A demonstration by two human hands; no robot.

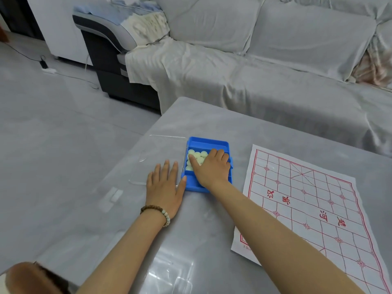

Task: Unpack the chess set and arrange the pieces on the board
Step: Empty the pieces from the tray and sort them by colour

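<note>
Grey and glossy, the table (199, 232) stands in front of a sofa (254, 71) draped in pale sheets.

Toward the far middle of the table sits the blue box (206, 144), a shallow rectangular tray. Its long axis runs from near to far, with the far end leaning slightly right. White round pieces (200, 154) lie packed together in its middle compartment, blank faces up.

The right hand (212, 168) reaches into the box and lies over the pieces. Its index finger (192, 161) stretches out across them toward the left wall, and the other fingers bend down at the right side. Whether they grip any piece is hidden under the hand.

The left hand (164, 187) lies flat and wide, fingers straight and slightly spread, pointing to the far side. It rests on the near edge of the clear lid (161, 149), which lies flat just left of the box. The thumb (182, 182) touches the box's left wall. A beaded bracelet (157, 211) circles that wrist.

To the right of the box, apart from it, the paper board (318, 187) is spread flat with its red grid up. Its long axis runs from the far left to the near right, and the right forearm crosses its near left corner.
</note>
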